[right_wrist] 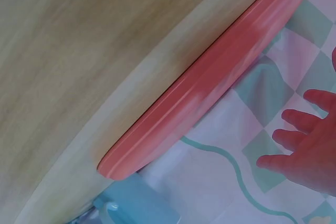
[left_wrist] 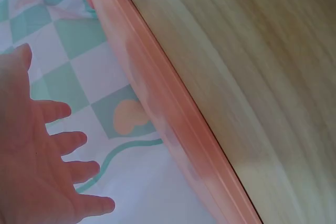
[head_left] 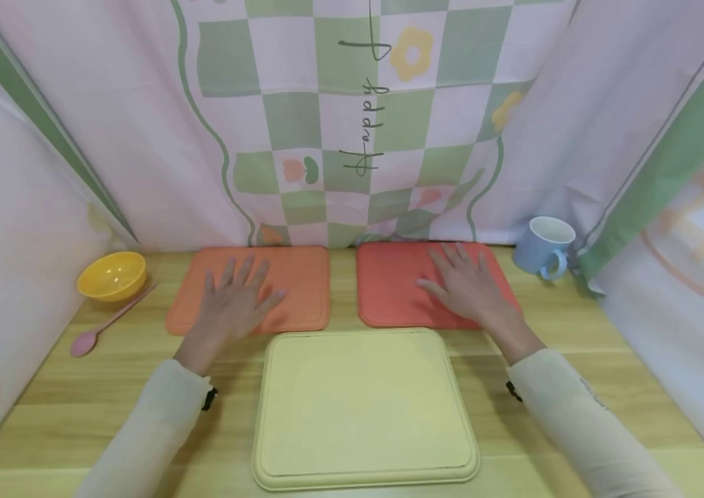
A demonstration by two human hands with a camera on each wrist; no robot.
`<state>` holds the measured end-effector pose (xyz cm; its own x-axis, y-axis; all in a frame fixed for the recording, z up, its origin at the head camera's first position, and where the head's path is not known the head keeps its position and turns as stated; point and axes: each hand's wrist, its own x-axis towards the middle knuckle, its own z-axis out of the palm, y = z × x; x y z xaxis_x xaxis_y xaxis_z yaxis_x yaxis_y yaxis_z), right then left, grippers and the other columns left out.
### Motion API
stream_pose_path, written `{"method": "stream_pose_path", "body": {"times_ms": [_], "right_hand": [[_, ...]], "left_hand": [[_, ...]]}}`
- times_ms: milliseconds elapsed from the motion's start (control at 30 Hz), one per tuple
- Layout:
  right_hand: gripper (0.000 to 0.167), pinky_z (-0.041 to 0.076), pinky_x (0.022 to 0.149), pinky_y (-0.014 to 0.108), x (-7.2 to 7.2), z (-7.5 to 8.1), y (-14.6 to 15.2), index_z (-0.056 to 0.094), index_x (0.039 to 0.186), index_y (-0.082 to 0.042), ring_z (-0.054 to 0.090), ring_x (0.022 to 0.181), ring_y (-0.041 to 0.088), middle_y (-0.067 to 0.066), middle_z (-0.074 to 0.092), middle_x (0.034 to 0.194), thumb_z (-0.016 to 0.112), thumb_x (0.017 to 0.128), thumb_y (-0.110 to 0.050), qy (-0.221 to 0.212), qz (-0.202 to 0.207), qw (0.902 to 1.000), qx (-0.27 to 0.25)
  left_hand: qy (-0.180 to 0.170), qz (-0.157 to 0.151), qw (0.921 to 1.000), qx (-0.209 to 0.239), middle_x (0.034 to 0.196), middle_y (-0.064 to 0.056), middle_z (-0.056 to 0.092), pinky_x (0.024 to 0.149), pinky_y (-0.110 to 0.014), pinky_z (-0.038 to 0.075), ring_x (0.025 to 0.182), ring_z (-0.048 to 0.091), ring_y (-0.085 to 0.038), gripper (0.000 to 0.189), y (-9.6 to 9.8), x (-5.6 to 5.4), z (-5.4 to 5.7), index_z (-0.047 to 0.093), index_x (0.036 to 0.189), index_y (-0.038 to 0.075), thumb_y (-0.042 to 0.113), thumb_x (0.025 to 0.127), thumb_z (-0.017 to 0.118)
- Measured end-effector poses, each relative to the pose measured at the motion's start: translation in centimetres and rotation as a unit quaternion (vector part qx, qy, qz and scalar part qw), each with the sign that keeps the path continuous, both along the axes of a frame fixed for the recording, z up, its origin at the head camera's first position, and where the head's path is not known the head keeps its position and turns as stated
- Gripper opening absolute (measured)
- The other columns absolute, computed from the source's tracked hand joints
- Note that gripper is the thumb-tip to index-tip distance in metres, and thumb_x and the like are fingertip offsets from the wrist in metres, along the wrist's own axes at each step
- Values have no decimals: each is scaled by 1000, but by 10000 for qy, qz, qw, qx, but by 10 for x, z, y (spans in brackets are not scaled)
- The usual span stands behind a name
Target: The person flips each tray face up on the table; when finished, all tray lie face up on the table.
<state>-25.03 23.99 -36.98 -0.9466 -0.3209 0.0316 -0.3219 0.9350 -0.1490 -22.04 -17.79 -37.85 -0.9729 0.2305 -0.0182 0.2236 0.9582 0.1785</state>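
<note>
My left hand (head_left: 232, 304) is held with fingers spread above an orange board (head_left: 302, 290) at the back left. In the left wrist view that hand (left_wrist: 37, 150) shows a gap between it and the orange board (left_wrist: 173, 108). Over a red board (head_left: 389, 290) at the back right, my right hand (head_left: 467, 285) is spread the same way. The right wrist view has its fingers apart from the red board (right_wrist: 199, 87). Between the forearms lies a pale yellow board (head_left: 364, 408), touched by neither hand. Both hands hold nothing.
A yellow bowl (head_left: 113, 277) sits at the far left, with a pink spoon (head_left: 106, 325) beside it. At the back right stands a light blue mug (head_left: 543, 245), handle toward the front. Checked cloth (head_left: 352, 124) hangs behind the wooden table (head_left: 576, 346).
</note>
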Motion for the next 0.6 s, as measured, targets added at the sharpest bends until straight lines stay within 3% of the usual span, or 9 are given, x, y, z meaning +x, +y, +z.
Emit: {"method": "stream_pose_path", "body": {"times_ms": [367, 600], "right_hand": [[78, 8, 113, 75, 0, -2, 5, 32, 157, 0, 15, 149, 50, 31, 21, 161, 44, 105, -57, 152, -48, 9998, -104], [72, 19, 112, 75, -1, -2, 14, 42, 151, 1, 30, 143, 50, 32, 36, 153, 53, 103, -51, 637, 51, 9980, 31]], "left_hand": [[37, -152, 9998, 112, 169, -16, 5, 117, -71, 1, 153, 2, -43, 86, 17, -3, -2, 14, 164, 18, 74, 100, 25], [182, -316, 9993, 117, 168, -16, 11, 117, -70, 6, 152, 8, -43, 86, 28, -8, -2, 20, 164, 18, 74, 99, 28]]}}
